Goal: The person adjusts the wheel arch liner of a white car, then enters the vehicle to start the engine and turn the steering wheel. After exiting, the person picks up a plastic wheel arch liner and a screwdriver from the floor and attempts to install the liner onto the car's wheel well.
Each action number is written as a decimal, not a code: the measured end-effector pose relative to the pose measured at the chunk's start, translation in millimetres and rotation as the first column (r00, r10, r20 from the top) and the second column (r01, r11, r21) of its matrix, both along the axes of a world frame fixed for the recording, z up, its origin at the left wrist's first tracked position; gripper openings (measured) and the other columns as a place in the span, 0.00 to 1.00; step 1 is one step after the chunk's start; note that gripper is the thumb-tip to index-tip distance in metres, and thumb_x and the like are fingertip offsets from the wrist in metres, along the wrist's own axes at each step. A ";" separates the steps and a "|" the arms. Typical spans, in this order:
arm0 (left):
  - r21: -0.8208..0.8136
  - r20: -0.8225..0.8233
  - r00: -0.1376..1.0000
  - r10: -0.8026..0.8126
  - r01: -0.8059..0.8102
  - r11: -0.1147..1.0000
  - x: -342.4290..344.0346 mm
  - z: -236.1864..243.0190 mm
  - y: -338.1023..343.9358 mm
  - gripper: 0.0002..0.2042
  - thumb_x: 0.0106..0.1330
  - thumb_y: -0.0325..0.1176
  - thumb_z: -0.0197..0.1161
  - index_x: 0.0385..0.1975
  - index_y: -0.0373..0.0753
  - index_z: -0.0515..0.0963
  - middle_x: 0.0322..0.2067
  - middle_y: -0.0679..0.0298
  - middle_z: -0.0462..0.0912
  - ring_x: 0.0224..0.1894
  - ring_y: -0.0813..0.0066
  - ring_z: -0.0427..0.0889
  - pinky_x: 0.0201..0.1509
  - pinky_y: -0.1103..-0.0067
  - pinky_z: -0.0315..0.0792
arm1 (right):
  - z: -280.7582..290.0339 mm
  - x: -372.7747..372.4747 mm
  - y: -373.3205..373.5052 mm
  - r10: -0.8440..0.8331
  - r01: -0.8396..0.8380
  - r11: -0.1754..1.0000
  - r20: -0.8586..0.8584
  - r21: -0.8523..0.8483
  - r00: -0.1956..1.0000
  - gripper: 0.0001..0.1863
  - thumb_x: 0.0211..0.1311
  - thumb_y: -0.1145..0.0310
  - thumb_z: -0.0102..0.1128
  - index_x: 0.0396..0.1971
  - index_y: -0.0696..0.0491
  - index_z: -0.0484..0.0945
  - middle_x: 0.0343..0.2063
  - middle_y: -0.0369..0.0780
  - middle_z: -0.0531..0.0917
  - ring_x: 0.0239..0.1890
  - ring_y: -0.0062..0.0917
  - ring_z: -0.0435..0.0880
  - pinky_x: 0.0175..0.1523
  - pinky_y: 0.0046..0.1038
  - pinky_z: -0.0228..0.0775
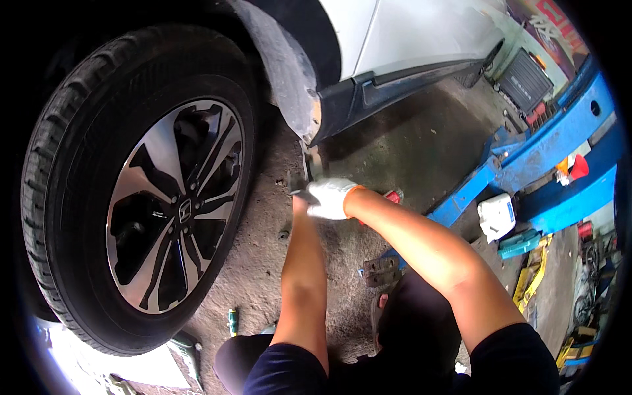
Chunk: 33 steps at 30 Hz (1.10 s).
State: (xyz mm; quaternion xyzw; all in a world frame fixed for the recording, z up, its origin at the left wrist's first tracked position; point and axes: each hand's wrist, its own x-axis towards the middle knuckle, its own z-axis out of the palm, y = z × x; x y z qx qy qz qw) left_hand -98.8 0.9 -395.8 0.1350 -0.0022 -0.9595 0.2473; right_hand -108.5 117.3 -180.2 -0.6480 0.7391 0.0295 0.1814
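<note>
My right hand [329,198], in a white glove with an orange cuff, is closed around a blurred grey piece [297,186] below the car's wheel arch liner [296,112]. My left hand [301,204] is beside it at that piece; its fingers are smeared by motion and partly hidden, so I cannot tell their grip. A narrow strip [306,158] rises from the hands toward the liner's lower edge. A red item [393,197] lies on the floor behind my right hand. The large wheel [79,197] with a silver and black rim stands to the left of my arms.
A blue lift arm [530,158] runs along the right, with a white jug [495,216], teal case [519,244] and yellow frame [526,283] near it. A white car body [421,36] overhangs the floor [243,276]. A green-handled tool [233,320] lies by the tyre.
</note>
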 end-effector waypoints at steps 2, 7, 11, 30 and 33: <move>0.009 0.011 1.000 0.015 -0.015 1.000 13.2 -7.3 8.4 0.15 0.71 0.38 0.56 0.49 0.33 0.74 0.48 0.53 0.79 0.47 0.59 0.80 0.50 0.60 0.77 | 8.6 9.6 1.1 0.021 -0.027 0.989 0.048 0.143 0.999 0.31 0.57 0.50 0.60 0.52 0.59 0.74 0.50 0.52 0.80 0.54 0.45 0.79 0.59 0.40 0.71; 0.001 0.026 0.998 0.061 -0.062 0.998 27.2 -26.5 28.3 0.16 0.72 0.40 0.54 0.49 0.34 0.74 0.48 0.53 0.79 0.47 0.60 0.80 0.51 0.60 0.77 | 7.7 1.5 -2.8 0.083 -0.087 0.996 0.098 0.037 0.992 0.26 0.52 0.54 0.64 0.45 0.58 0.76 0.43 0.52 0.83 0.47 0.46 0.82 0.54 0.40 0.72; -0.065 0.059 0.993 0.103 -0.099 0.993 36.6 -28.4 35.8 0.16 0.72 0.41 0.53 0.48 0.35 0.75 0.48 0.53 0.79 0.47 0.60 0.80 0.51 0.60 0.76 | 9.8 -16.4 0.9 0.050 -0.054 0.998 0.155 0.020 0.987 0.24 0.53 0.55 0.64 0.47 0.54 0.78 0.44 0.49 0.83 0.48 0.45 0.81 0.53 0.38 0.72; -0.325 0.260 0.747 0.613 -0.530 0.783 32.3 36.5 39.0 0.30 0.69 0.30 0.60 0.68 0.37 0.55 0.56 0.55 0.72 0.52 0.59 0.77 0.55 0.66 0.73 | -11.4 -98.4 52.1 -0.480 0.453 0.870 0.131 0.194 0.867 0.31 0.56 0.56 0.64 0.59 0.55 0.73 0.56 0.48 0.78 0.56 0.34 0.78 0.59 0.35 0.68; -0.449 0.378 0.569 0.730 -0.576 0.683 46.6 27.5 14.7 0.35 0.66 0.28 0.61 0.71 0.40 0.50 0.60 0.52 0.68 0.55 0.61 0.75 0.54 0.65 0.74 | 25.1 -45.7 19.9 -0.294 0.238 0.955 0.442 0.179 0.848 0.22 0.62 0.64 0.59 0.56 0.53 0.76 0.52 0.39 0.82 0.46 0.21 0.78 0.49 0.28 0.71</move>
